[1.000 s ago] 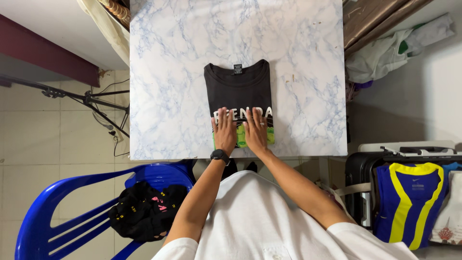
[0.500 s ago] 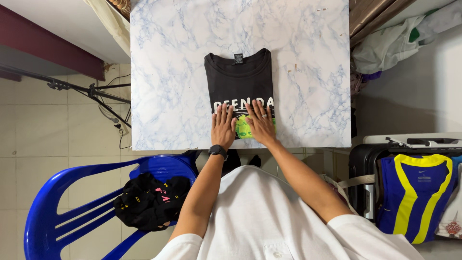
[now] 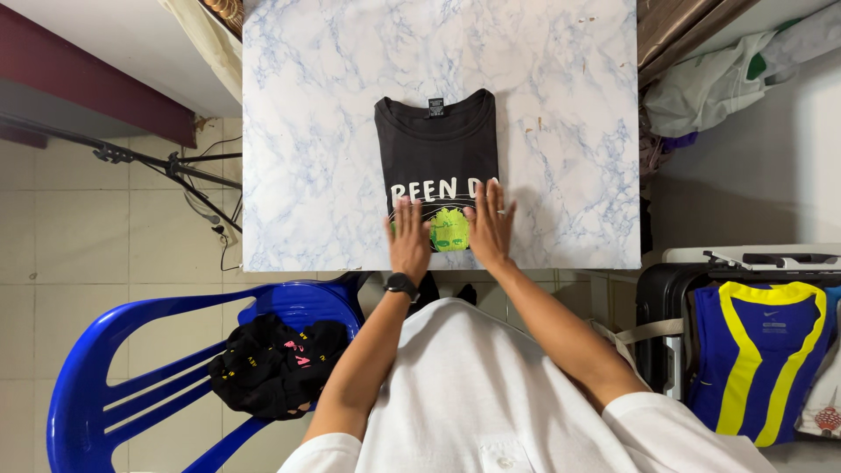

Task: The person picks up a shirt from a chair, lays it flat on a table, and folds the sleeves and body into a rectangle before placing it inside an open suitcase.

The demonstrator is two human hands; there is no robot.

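Note:
A folded dark grey T-shirt (image 3: 435,149) with white lettering and a green print lies on the marble-patterned table (image 3: 298,131), collar away from me. My left hand (image 3: 408,241), with a black watch on the wrist, lies flat on the shirt's lower left corner. My right hand (image 3: 491,229), wearing a ring, lies flat on the lower right corner. Both hands press the fabric with fingers spread, and the green print shows between them.
A blue plastic chair (image 3: 131,368) stands at my lower left with a black garment (image 3: 272,368) on its seat. A tripod (image 3: 166,166) stands on the tiled floor left of the table. At right, a black suitcase (image 3: 666,307) carries a blue-and-yellow jersey (image 3: 762,350).
My hands slid apart from the middle of the shirt's lower edge toward its two corners, uncovering the green print between them.

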